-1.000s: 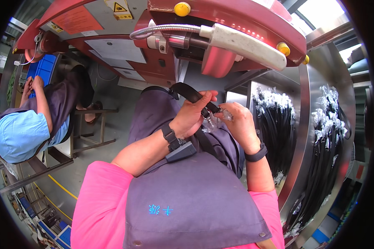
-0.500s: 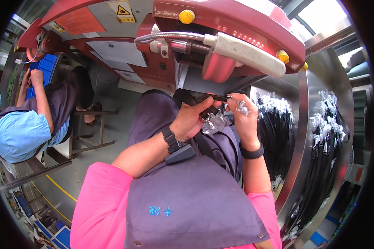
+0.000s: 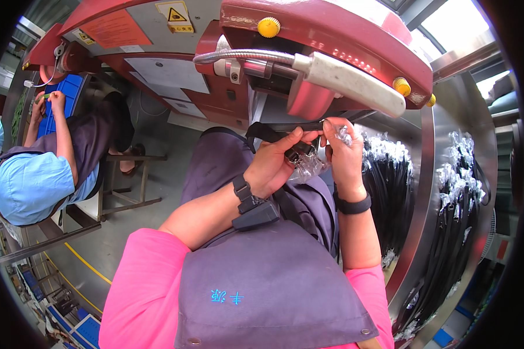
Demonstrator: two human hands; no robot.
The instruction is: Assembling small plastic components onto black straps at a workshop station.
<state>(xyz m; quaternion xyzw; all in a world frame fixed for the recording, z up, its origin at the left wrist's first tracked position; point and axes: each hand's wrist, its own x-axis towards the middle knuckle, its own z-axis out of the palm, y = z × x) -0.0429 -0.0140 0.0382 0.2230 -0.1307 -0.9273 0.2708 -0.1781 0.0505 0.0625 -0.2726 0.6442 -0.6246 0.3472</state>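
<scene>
My left hand (image 3: 272, 164) grips a black strap (image 3: 266, 132) with a buckle in clear plastic wrap (image 3: 305, 164), held up just under the head of a red machine (image 3: 326, 41). My right hand (image 3: 342, 150) pinches the other end of the same strap and the crinkled wrap, fingers curled at the machine's opening. Both hands are close together, nearly touching. A black band sits on each wrist. The part of the strap inside the machine is hidden.
A curved steel table (image 3: 442, 192) on the right carries piles of black straps (image 3: 390, 192) in plastic. A white handle on a metal hose (image 3: 343, 81) juts over my hands. A seated person in blue (image 3: 35, 174) works at my left.
Both hands have risen with the strap from lap height up to the machine's opening. The person on the left has lifted their hands higher.
</scene>
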